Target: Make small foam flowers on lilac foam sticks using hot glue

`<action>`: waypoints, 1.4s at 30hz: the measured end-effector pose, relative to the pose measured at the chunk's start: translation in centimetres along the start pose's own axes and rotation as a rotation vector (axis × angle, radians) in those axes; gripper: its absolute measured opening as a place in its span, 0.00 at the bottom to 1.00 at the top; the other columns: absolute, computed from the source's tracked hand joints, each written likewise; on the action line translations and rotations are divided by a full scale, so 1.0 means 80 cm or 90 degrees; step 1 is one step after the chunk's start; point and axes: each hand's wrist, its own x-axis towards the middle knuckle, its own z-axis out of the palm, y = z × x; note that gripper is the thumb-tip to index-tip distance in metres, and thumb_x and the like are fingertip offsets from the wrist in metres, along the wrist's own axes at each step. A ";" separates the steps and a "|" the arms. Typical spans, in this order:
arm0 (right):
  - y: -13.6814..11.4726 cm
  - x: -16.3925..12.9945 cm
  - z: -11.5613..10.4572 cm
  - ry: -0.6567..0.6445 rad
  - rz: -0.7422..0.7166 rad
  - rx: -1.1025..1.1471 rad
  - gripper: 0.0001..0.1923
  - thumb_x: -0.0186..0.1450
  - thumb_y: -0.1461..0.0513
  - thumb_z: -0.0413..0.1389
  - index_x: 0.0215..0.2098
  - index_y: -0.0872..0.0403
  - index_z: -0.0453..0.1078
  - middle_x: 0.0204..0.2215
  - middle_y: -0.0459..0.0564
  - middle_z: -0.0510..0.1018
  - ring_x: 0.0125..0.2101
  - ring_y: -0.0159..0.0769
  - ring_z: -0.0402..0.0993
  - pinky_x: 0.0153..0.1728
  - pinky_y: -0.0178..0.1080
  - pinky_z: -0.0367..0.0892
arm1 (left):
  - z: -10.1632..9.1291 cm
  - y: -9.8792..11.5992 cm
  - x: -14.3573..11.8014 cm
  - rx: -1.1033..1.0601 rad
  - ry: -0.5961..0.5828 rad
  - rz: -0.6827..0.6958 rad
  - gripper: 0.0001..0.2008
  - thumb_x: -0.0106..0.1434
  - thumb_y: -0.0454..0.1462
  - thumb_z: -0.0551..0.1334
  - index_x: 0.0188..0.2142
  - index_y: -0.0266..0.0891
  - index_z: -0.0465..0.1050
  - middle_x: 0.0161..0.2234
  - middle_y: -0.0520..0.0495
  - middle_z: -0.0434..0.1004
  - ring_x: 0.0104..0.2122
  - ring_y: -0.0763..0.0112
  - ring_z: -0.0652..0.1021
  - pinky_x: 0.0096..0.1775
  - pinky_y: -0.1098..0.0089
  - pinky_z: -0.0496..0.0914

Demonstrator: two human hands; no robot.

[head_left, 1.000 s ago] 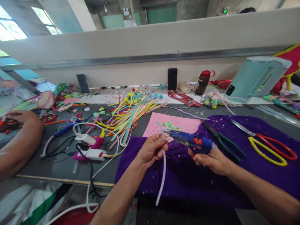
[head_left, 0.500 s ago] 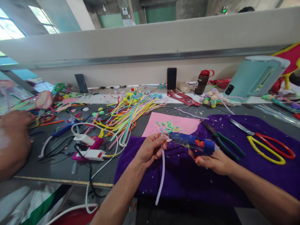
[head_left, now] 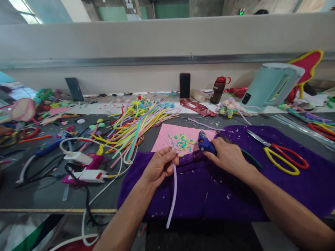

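Now we pinch the top of a lilac pipe cleaner [head_left: 172,181] in our left hand [head_left: 159,166], its length hanging straight down past the purple cloth [head_left: 235,195]. Our right hand [head_left: 227,157] lies closed over the blue glue gun [head_left: 205,144], just right of the stem, nozzle aimed away toward the pink sheet [head_left: 167,134].

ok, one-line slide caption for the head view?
Left hand pinches a lilac foam strip while the right hand rests on a blue glue gun over purple cloth.
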 end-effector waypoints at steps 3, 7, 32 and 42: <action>0.003 0.004 0.005 -0.028 0.012 -0.036 0.23 0.64 0.47 0.42 0.41 0.56 0.63 0.38 0.56 0.71 0.35 0.43 0.72 0.27 0.37 0.61 | 0.002 0.001 -0.001 0.003 -0.009 0.001 0.11 0.54 0.40 0.63 0.23 0.33 0.67 0.18 0.54 0.69 0.09 0.88 0.60 0.11 0.82 0.51; 0.004 0.009 0.010 -0.051 0.013 -0.081 0.24 0.64 0.47 0.41 0.42 0.57 0.63 0.38 0.57 0.70 0.33 0.43 0.73 0.27 0.38 0.62 | 0.003 0.001 -0.001 -0.004 -0.016 -0.001 0.10 0.55 0.39 0.62 0.24 0.33 0.67 0.18 0.54 0.69 0.08 0.88 0.60 0.11 0.82 0.51; -0.018 0.018 -0.037 0.070 -0.227 0.243 0.12 0.64 0.56 0.49 0.38 0.55 0.69 0.32 0.50 0.74 0.30 0.32 0.70 0.30 0.33 0.62 | 0.005 0.000 -0.006 -0.034 -0.039 -0.027 0.12 0.54 0.41 0.63 0.23 0.33 0.66 0.18 0.54 0.69 0.09 0.88 0.59 0.11 0.82 0.50; -0.060 0.041 -0.039 0.111 -0.475 0.503 0.05 0.62 0.65 0.52 0.35 0.57 0.69 0.30 0.50 0.76 0.31 0.30 0.70 0.32 0.32 0.64 | 0.003 -0.005 -0.004 -0.052 -0.042 -0.028 0.11 0.55 0.40 0.62 0.24 0.34 0.67 0.18 0.54 0.70 0.09 0.87 0.59 0.11 0.81 0.49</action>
